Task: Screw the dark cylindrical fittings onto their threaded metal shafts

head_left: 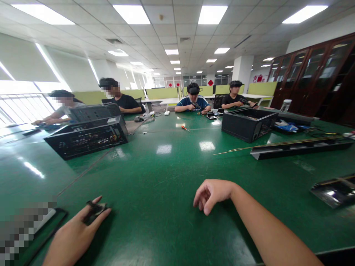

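Note:
My left hand [75, 233] is at the lower left, just above the green tabletop [155, 184]. Between its thumb and fingers it grips a small dark part [97, 208], too blurred to name. Beside that hand lies a black frame-like piece [59, 218], partly covered by a pixelated patch. My right hand [213, 195] hovers over the table right of the middle, its fingers loosely curled and the thumb apart, with nothing visible in it. Nearest to it in front are thin brass-coloured rods [235, 149], resting against a long black channel [299, 147].
Open black computer cases [88, 136] stand at the left and on the right [241, 125]. An orange screwdriver [185, 128] lies farther back. Several people sit around the far side, one in a blue shirt [180, 103]. A dark metal part [337, 190] lies at the right edge.

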{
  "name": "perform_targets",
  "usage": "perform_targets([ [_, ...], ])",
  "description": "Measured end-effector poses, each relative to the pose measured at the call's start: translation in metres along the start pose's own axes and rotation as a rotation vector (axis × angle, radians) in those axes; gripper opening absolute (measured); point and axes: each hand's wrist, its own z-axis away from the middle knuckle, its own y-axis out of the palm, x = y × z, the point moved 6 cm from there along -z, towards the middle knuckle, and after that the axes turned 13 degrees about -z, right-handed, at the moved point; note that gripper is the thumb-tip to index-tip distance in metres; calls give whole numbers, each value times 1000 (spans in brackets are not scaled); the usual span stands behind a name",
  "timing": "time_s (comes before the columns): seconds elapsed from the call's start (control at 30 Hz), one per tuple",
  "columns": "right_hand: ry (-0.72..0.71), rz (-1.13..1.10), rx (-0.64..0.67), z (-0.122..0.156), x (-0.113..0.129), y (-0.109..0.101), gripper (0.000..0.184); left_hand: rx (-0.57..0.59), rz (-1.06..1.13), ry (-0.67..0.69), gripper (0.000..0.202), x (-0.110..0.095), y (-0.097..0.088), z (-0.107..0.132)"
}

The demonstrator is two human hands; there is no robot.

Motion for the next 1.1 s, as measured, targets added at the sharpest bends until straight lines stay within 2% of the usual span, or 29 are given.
perform_targets([
  [0.1,-31,24,-87,-2,0,-6,59,168,292,197,79,-84,2,2],
  [0.13,-53,35,-131,-2,0,-9,59,195,350,260,78,-113,3,4],
  [0.2,-109,62,-240,-3,2,-16,59,219,405,432,57,-170,6,11],
  [0.27,-166,110,-355,-2,5,-23,63,212,386,615,33,-217,11,20],
  [0.3,-194,140,-406,-2,7,-26,64,198,372,681,27,-234,13,25],
  [0.37,-240,202,-483,-1,10,-28,65,166,361,756,23,-255,18,32],
  [0.43,-277,259,-527,-1,14,-26,64,148,375,772,25,-260,23,35],
  [0.53,-300,451,-621,1,22,-18,62,149,401,781,27,-256,30,37],
  [0.73,-398,755,-678,5,41,5,35,172,472,827,26,-253,35,41],
  [0.87,-417,810,-675,6,42,7,15,192,507,865,27,-257,37,46],
  [1.1,-414,805,-646,6,39,9,13,189,531,874,28,-256,37,48],
])
